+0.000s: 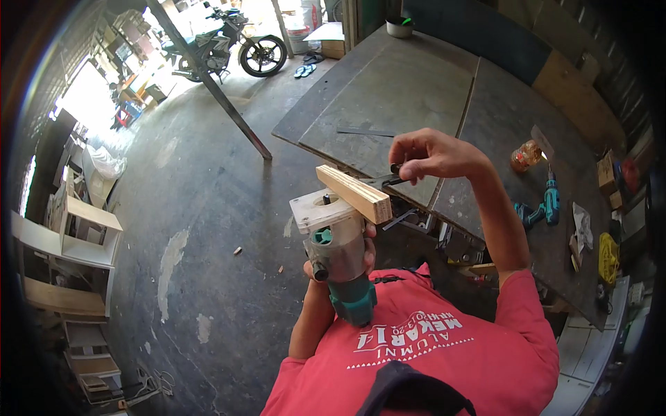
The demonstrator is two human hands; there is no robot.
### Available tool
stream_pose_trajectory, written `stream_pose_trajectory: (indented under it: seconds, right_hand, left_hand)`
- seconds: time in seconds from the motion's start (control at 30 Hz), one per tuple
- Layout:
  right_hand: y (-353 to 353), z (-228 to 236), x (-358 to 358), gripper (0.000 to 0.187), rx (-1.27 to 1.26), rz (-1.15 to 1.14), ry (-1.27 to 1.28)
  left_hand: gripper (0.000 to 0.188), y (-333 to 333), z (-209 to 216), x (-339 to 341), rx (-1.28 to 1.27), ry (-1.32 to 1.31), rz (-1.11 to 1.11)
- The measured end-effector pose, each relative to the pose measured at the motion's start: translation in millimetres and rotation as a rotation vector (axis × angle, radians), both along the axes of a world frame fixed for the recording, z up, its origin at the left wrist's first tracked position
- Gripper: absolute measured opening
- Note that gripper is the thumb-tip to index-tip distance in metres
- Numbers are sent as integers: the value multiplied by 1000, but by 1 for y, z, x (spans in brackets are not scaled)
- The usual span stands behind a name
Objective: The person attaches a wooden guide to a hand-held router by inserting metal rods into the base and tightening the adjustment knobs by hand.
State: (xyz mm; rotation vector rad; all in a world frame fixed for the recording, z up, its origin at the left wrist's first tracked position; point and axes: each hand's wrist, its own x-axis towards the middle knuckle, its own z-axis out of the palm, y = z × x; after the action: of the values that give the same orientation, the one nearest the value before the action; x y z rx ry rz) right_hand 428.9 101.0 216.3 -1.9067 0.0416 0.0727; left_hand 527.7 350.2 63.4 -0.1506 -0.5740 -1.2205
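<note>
My left hand (370, 247) is wrapped around a trim router (340, 258) with a teal motor end and a clear guard. Its pale, see-through base plate (305, 212) faces up and away from me. Across that base lies a short strip of plywood (352, 194), its layered edges showing. At the far side of the strip, my right hand (433, 156) is closed in a pinch on a small black-handled tool (394, 180). A grey metal part of it reaches toward the wood; its exact kind is hard to make out.
A large dark worktable (409, 90) stands ahead and right, bearing a flat metal ruler (364, 131), a teal cordless drill (551, 200), a jar (526, 157) and a white bowl (399, 28). A slanted post (215, 87) rises left. Shelving (90, 229) lines the left; a motorcycle (229, 45) is parked beyond.
</note>
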Motion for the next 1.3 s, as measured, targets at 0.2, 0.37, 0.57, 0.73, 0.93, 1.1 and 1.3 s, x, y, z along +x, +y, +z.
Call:
stream_pose_trajectory:
  seconds: [0.2,0.37,0.57,0.73,0.93,1.1,1.3]
  right_hand:
    - [-5,0,-14,37,-23,12,202]
    - [9,-12,-17,36,66,-57,-23]
    - [10,-5,-18,38,-5,-82,29]
    - [11,-10,-20,38,36,-99,-19]
    - [14,-6,-18,34,127,-119,53]
    - [13,-13,-17,34,118,-83,-13]
    - [33,-15,-22,32,-297,-354,-608]
  left_hand:
    - [117,0,-3,1,-3,-29,-8]
    - [94,-3,-2,9,-81,-47,-122]
    - [108,0,0,0,-38,-18,-59]
    - [118,1,0,3,10,-93,-55]
    - [105,2,5,10,-65,-46,-140]
    - [110,1,6,9,-93,-48,-147]
    - [117,6,3,9,-67,-32,-142]
